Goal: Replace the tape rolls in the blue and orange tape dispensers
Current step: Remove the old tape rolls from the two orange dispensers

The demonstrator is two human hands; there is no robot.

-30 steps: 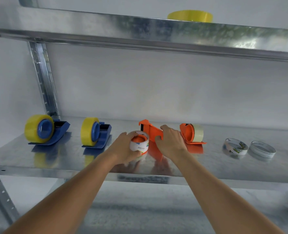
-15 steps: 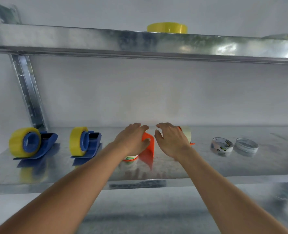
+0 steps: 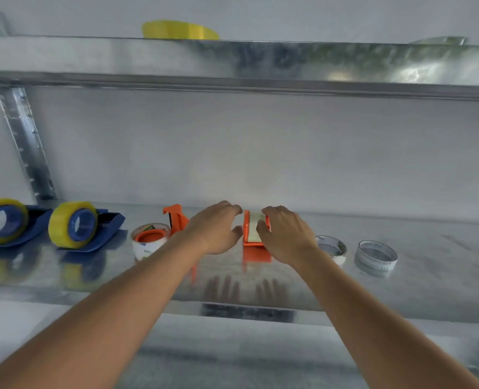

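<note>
Your orange dispenser w/ clear tape (image 3: pixel 253 228) sits mid-shelf on the metal shelf (image 3: pixel 429 265), between your two hands; it's turned end-on to you, long axis running front-to-back, tape face toward the camera. The other orange dispenser (image 3: pixel 176 219) stands upright just left of your L wrist, and its orange-cored tape roll (image 3: pixel 149 241) lies flat beside it, core opening up, apart from the body.

Your left hand (image 3: pixel 218 228) has fingers loosely curved, tips at the dispenser's left edge. Your right hand (image 3: pixel 284 234) is likewise half-open, fingers bent round the right edge. Blur's too heavy to tell whether either has actually got hold of it.

Both blue dispensers (image 3: pixel 73 226) w/ yellow rolls sit far left, noses pointing right. Two empty cores (image 3: pixel 375 252) lie right of your R hand. A yellow roll (image 3: pixel 179 30) lies on the upper shelf.

Vs 0.5 s ago: your L hand has left the roll and first dispenser and gone right; your R hand has slid over too, so both now flank the second one.
</note>
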